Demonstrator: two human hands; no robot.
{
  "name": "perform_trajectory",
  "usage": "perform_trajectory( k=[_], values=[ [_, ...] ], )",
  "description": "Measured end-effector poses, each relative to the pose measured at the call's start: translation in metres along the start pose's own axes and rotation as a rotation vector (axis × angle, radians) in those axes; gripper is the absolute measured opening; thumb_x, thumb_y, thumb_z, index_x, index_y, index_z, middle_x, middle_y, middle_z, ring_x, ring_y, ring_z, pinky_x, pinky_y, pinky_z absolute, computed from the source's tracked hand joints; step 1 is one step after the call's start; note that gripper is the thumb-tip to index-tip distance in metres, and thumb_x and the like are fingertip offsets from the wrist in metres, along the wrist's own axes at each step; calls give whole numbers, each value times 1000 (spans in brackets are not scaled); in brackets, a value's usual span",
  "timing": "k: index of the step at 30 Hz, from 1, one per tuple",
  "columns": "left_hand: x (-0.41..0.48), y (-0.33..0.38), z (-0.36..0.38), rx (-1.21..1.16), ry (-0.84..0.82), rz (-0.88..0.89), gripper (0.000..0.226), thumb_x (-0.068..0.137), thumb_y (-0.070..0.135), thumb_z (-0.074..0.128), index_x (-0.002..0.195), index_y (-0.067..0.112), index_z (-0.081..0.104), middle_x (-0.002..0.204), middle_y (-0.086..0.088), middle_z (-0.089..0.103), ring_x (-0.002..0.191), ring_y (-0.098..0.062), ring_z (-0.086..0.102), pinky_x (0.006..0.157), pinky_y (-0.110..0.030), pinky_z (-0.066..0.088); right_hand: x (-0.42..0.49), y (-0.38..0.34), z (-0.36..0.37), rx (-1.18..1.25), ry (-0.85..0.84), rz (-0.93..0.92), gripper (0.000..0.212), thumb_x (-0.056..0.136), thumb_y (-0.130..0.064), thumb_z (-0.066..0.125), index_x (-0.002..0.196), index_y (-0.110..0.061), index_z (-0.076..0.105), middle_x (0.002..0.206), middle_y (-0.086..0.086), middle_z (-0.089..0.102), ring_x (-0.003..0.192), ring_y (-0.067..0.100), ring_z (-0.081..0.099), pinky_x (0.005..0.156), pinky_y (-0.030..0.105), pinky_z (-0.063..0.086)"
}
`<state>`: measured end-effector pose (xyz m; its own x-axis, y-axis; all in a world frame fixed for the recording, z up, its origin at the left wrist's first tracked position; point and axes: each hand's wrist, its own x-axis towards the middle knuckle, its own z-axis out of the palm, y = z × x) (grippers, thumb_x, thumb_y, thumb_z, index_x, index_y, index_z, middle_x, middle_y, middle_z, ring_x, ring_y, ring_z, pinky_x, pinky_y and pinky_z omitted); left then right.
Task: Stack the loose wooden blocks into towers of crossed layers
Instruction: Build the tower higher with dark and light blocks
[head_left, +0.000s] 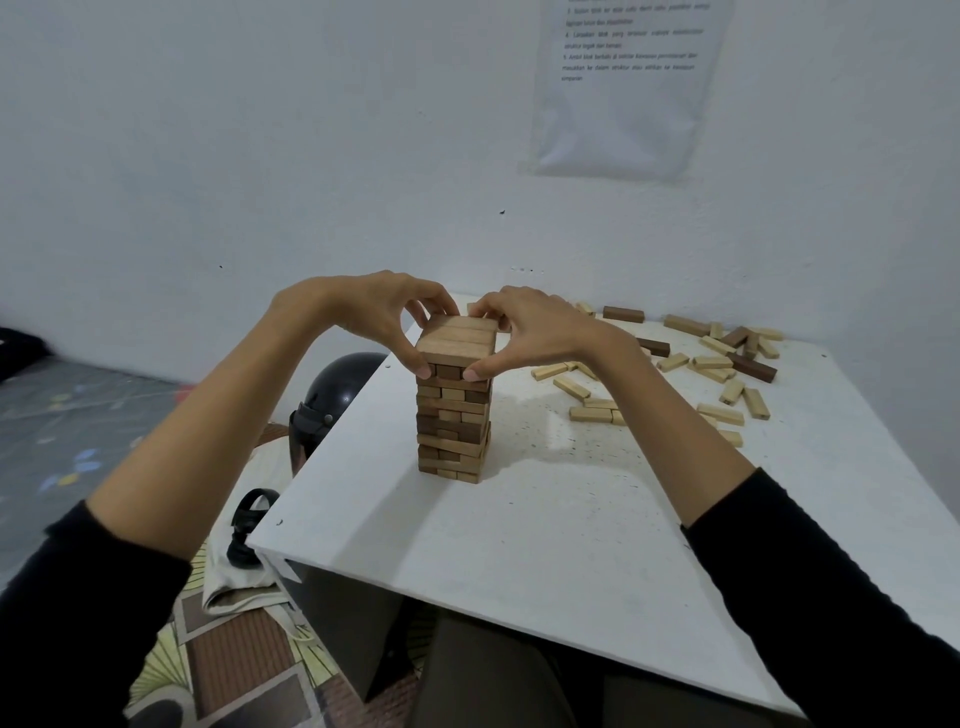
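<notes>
Dim, cool, even light. A soft shadow lies on the white table (545, 545) under the right hand (535, 332), beside the tower (453, 415). Wide-angle bending stretches the sleeves (841, 597) at the lower corners; print on the wall sheet (623, 93) above is blurred.

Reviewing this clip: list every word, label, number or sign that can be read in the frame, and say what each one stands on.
On the sheet of paper on the wall: several printed lines, seemingly a numbered list, too small and blurred to quote.
On the tower, the loose blocks and the helmet: no print, label or marking can be seen.
No other text is in view.
</notes>
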<state>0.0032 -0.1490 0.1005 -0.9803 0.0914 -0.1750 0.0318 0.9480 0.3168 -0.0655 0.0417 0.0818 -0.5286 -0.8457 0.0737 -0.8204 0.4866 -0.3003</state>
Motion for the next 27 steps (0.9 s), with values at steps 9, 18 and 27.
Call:
perform_trajectory(
  k=[9,18,27],
  values=[
    [-1,1,0,5,-6,-11,69,68,26,82,125,28,44,126,7,51,112,-12,51,87,-23,39,0,2,1,1,7,1,70,72,-53,71,129,-21,47,118,0,51,100,10,42,88,31,37],
    [-5,28,-11,6,39,3,72,69,38,76,132,26,44,128,7,50,115,-8,45,95,-25,37,-17,10,-14,193,-7,44,74,72,-52,72,133,-21,45,124,-2,53,111,12,50,99,36,42],
    [34,129,37,-165,512,262,19,94,12,51,110,11,62,103,-1,62,94,-12,57,84,-24,46,-65,81,-35,205,-147,217,50,82,-25,71,127,-16,51,123,0,54,112,13,50,100,31,42]
  ],
)
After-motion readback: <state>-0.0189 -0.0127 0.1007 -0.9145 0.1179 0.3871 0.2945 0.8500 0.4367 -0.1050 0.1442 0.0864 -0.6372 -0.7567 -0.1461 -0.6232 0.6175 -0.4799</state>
